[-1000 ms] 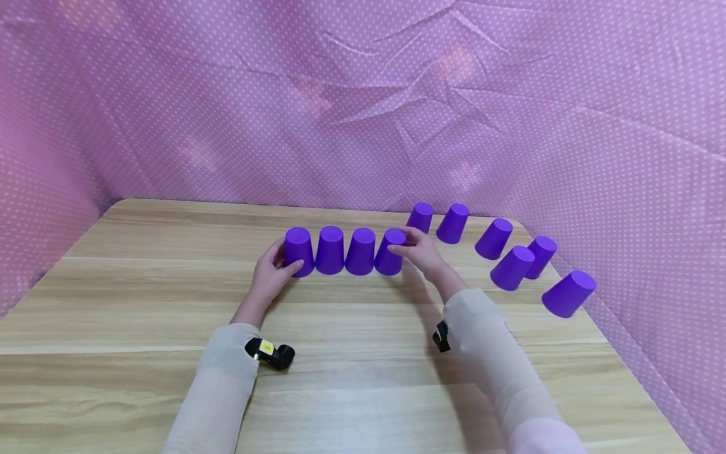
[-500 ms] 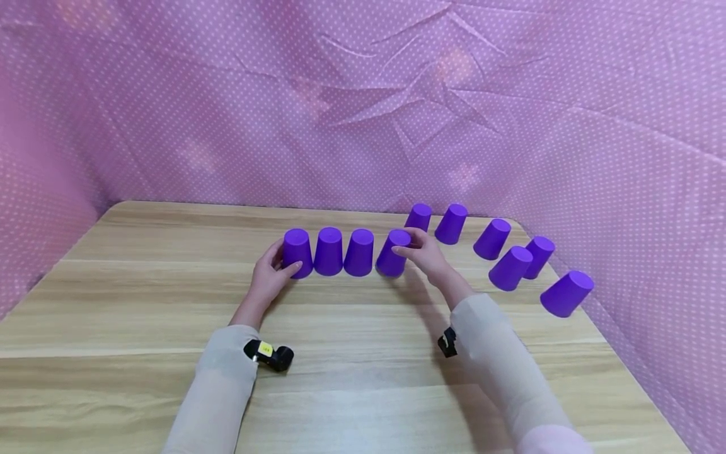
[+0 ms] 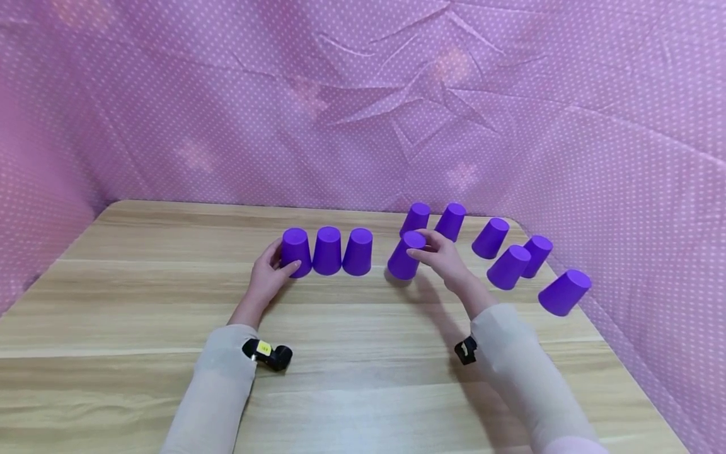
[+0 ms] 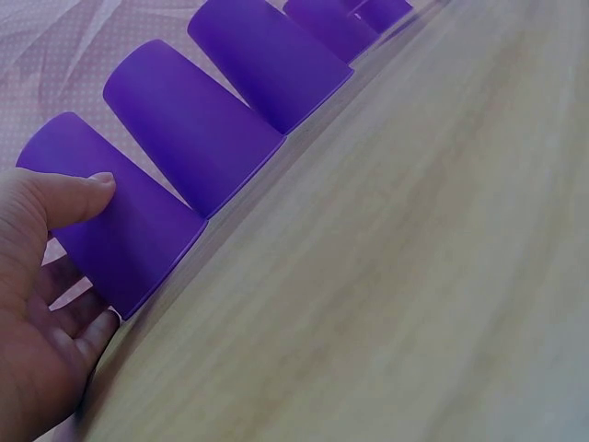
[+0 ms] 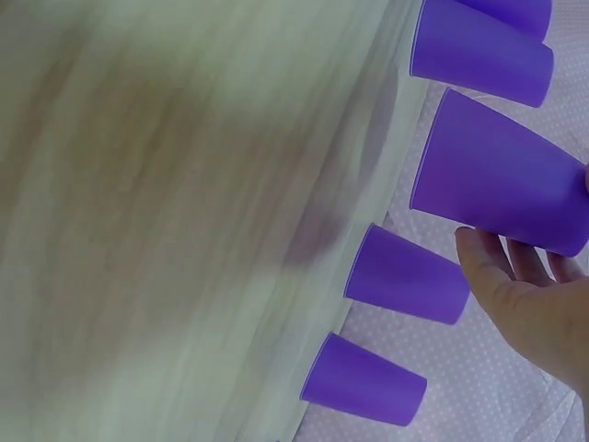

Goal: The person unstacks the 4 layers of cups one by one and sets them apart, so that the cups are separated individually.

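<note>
Three upside-down purple cups stand in a row at mid-table. My left hand (image 3: 266, 276) grips the leftmost cup (image 3: 295, 252), thumb on its near side; in the left wrist view that cup (image 4: 120, 221) rests on the table with the fingers partly behind it. To the right of the middle cup (image 3: 327, 251) and the end cup (image 3: 357, 252), my right hand (image 3: 445, 257) holds another upside-down purple cup (image 3: 404, 258) by its right side. A shadow lies beneath this slightly tilted cup. The right wrist view shows the held cup (image 5: 497, 175) apart from the tabletop.
Several more upside-down purple cups, among them a back cup (image 3: 416, 217), a nearer one (image 3: 508, 268) and the rightmost (image 3: 564, 293), stand scattered along the back right of the wooden table (image 3: 340, 391). A pink dotted cloth (image 3: 363, 126) hangs behind.
My right hand has moved the row's right-end cup away to the right and raised it off the table, opening a gap. The left hand keeps its grip in place.
</note>
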Tool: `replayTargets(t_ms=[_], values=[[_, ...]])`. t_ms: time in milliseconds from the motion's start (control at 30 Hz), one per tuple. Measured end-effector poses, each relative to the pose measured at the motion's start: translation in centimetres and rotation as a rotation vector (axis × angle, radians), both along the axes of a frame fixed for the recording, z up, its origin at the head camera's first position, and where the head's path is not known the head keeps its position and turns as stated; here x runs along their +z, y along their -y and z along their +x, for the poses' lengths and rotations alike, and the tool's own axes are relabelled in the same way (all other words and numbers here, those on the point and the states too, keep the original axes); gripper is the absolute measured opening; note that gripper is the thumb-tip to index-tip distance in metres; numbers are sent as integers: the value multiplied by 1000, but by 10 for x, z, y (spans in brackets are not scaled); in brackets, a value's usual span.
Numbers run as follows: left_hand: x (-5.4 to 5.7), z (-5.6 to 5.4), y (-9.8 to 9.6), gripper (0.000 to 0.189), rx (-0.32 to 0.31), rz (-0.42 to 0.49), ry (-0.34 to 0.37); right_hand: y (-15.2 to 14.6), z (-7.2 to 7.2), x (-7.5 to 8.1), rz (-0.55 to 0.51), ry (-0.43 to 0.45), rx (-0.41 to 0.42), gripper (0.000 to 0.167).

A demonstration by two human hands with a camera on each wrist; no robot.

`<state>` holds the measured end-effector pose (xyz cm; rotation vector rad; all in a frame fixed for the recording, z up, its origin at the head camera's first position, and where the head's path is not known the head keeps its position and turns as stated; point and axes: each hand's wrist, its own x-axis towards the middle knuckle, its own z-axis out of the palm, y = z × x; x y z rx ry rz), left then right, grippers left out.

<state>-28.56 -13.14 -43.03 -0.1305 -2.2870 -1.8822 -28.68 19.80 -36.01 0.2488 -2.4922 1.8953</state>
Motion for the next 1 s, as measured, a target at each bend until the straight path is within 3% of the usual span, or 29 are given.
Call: replayTargets(t_ms=[567,1000], values=[[-1,0,-2,63,-2,6,8,-42,28,12,91,-32,1,51],[0,1,-3,63,7,11,-1,-90,51,16,131,-73,-63,52]])
